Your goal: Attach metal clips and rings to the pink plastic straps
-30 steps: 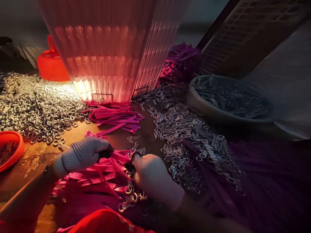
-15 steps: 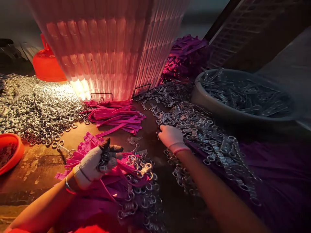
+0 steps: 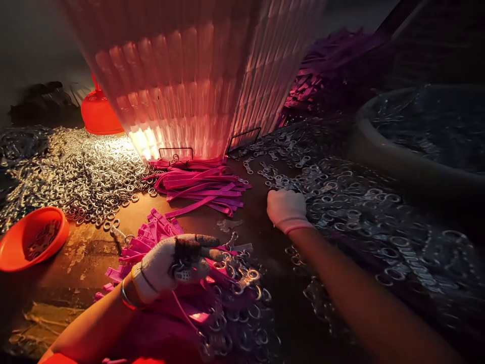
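Progress was partial: left hand (image 3: 166, 265) gripped a fitted pink strap (image 3: 212, 263) at the table's near edge, right hand (image 3: 286, 208) curled closed in loose clasps (image 3: 341, 192), plain straps (image 3: 200, 184) untouched.

We are seeing bright pink straps (image 3: 200, 184), silver metal rings (image 3: 87, 172) and an orange bowl (image 3: 22, 247). We are wearing white knit gloves, the left hand (image 3: 170, 265) dark-tipped, the right hand (image 3: 286, 210) pink-cuffed.

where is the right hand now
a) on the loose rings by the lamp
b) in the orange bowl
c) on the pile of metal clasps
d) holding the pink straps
c: the gloved right hand rests closed on the pile of metal clasps, while the left hand grips the pink straps nearer the person.
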The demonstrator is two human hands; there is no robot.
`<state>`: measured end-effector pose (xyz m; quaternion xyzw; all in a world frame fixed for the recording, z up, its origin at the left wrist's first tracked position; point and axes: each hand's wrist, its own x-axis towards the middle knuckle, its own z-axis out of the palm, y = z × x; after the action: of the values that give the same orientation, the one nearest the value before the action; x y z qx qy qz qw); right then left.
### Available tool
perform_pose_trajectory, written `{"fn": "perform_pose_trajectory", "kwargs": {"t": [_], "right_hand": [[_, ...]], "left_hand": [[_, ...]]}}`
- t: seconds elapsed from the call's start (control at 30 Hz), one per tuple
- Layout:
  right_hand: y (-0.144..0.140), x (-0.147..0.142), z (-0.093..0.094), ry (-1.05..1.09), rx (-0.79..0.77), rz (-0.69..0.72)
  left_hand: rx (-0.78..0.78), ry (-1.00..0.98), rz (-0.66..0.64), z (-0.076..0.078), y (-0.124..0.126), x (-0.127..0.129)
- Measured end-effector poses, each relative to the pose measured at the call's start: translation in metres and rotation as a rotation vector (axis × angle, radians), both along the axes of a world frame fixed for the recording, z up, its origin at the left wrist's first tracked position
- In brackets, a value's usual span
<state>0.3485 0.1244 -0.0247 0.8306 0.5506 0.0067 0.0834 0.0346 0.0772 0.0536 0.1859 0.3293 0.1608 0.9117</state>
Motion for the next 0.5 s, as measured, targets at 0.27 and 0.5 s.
{"fn": "perform_pose_trajectory", "kwargs": {"t": [0.27, 0.5], "right_hand": [[-0.032, -0.003, 0.007, 0.081, 0.088, 0.077], [-0.074, -0.053, 0.039, 0.356, 0.144, 0.298]], "left_hand": [[0.473, 0.254, 0.009, 0.0, -0.015, 0.002], [0.745, 0.425, -0.007, -0.001, -0.019, 0.001]]}}
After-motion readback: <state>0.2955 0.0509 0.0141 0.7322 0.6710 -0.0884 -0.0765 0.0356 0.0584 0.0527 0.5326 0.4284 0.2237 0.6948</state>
